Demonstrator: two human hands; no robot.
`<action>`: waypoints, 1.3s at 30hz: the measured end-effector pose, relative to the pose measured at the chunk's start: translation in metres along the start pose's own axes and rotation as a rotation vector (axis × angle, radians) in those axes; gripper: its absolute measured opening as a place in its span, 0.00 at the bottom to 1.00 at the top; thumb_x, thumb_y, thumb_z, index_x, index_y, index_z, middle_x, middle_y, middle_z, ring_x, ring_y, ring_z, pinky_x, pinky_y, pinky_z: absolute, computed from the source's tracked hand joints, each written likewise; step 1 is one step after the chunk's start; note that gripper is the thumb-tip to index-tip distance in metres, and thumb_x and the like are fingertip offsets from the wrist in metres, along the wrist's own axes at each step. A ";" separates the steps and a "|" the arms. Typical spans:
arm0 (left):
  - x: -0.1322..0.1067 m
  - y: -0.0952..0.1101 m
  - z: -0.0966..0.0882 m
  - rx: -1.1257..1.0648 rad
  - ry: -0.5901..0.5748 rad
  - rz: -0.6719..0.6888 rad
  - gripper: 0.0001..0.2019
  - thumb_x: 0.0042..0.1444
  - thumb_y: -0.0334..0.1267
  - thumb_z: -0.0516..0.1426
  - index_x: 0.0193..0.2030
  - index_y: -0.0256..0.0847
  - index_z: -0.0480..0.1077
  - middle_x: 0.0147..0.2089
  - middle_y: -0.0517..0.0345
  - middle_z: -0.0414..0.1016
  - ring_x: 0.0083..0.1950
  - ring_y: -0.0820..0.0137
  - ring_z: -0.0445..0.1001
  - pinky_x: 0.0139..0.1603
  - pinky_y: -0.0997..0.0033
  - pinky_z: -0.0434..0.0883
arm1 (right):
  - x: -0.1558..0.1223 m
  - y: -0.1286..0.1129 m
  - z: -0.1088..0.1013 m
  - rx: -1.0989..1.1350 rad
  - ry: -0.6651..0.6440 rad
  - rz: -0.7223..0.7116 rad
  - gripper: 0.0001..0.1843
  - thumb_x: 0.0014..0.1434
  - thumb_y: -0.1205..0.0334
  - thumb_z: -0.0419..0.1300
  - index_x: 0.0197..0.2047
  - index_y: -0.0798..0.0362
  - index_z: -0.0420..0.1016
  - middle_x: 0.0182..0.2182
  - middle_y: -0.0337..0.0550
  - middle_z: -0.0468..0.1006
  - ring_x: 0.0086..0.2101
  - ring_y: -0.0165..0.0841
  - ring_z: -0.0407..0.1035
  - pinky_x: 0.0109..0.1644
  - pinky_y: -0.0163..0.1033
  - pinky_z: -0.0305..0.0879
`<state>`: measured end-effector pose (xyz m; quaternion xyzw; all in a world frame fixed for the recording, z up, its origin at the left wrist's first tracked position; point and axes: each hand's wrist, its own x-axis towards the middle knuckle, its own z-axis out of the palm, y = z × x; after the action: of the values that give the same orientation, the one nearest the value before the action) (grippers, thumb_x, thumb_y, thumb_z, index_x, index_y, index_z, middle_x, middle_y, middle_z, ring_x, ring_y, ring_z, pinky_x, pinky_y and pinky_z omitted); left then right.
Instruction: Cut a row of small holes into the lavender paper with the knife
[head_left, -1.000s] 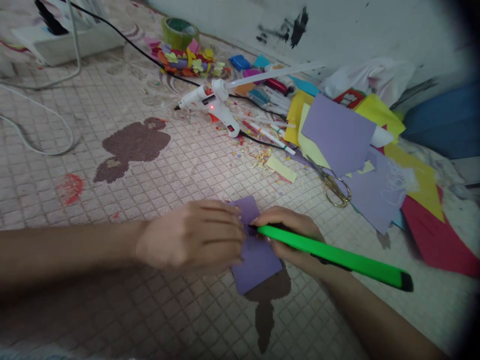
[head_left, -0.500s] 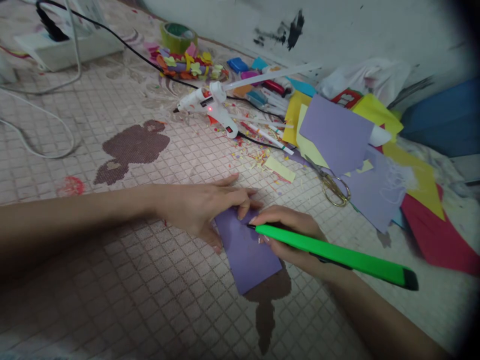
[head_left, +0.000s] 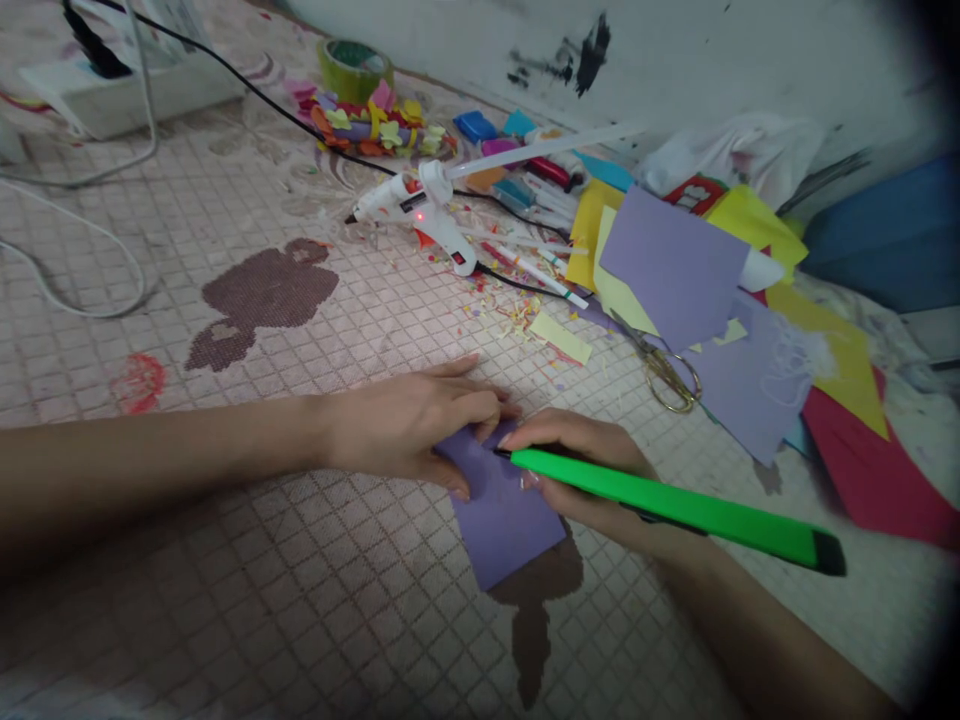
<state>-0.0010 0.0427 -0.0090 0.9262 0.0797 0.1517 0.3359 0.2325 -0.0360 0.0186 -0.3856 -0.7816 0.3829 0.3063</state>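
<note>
No legible text, brand or number found in this view. Hot glue gun [head_left: 411, 206], upper middle of frame: small dark label on body, too small to read. Green craft knife [head_left: 675, 517], lower right of frame: no readable marking on visible handle.

1. Pinkish grid-patterned floor mat [head_left: 360, 570], stained brown and red, is carrying everything.
2. Hot glue gun [head_left: 409, 205] is lying on its side.
3. Gold-handled scissors [head_left: 664, 375] are resting beside lilac paper sheets [head_left: 750, 385].
4. Purple card [head_left: 502, 530] is lying flat.
5. Paper scraps [head_left: 510, 315] are lying scattered.
</note>
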 end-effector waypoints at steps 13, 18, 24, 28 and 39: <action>0.001 -0.006 -0.015 -0.014 -0.152 0.052 0.17 0.57 0.40 0.65 0.45 0.43 0.62 0.69 0.45 0.64 0.72 0.59 0.60 0.74 0.44 0.48 | 0.003 -0.005 -0.001 -0.032 -0.012 -0.008 0.14 0.60 0.70 0.59 0.48 0.48 0.77 0.38 0.42 0.82 0.34 0.32 0.77 0.40 0.38 0.75; 0.000 -0.004 -0.016 0.013 -0.149 0.056 0.17 0.58 0.43 0.64 0.46 0.42 0.62 0.68 0.45 0.65 0.70 0.57 0.63 0.73 0.45 0.50 | 0.001 -0.004 0.001 -0.020 -0.012 0.000 0.14 0.60 0.70 0.59 0.48 0.50 0.77 0.39 0.42 0.82 0.36 0.32 0.77 0.42 0.38 0.75; 0.001 0.000 -0.018 -0.026 -0.100 0.078 0.16 0.57 0.40 0.65 0.44 0.42 0.62 0.62 0.43 0.70 0.63 0.57 0.69 0.65 0.52 0.64 | -0.001 -0.004 0.002 -0.029 -0.006 -0.002 0.15 0.59 0.70 0.60 0.49 0.49 0.77 0.38 0.42 0.81 0.36 0.33 0.77 0.39 0.38 0.74; 0.003 -0.006 -0.021 -0.099 -0.070 0.037 0.14 0.58 0.36 0.64 0.45 0.42 0.62 0.56 0.46 0.74 0.55 0.61 0.73 0.55 0.61 0.70 | 0.000 -0.003 0.002 -0.026 -0.002 0.008 0.15 0.59 0.70 0.59 0.49 0.49 0.77 0.39 0.42 0.81 0.35 0.31 0.76 0.39 0.37 0.73; 0.008 -0.010 -0.018 -0.056 -0.027 0.062 0.17 0.61 0.34 0.55 0.57 0.35 0.62 0.55 0.41 0.70 0.58 0.59 0.68 0.61 0.56 0.66 | -0.003 -0.002 0.003 -0.011 0.006 0.064 0.12 0.61 0.68 0.59 0.47 0.52 0.78 0.38 0.42 0.80 0.35 0.30 0.75 0.42 0.37 0.71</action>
<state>0.0002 0.0628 -0.0006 0.9204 0.0423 0.1516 0.3579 0.2309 -0.0402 0.0186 -0.4132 -0.7701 0.3869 0.2941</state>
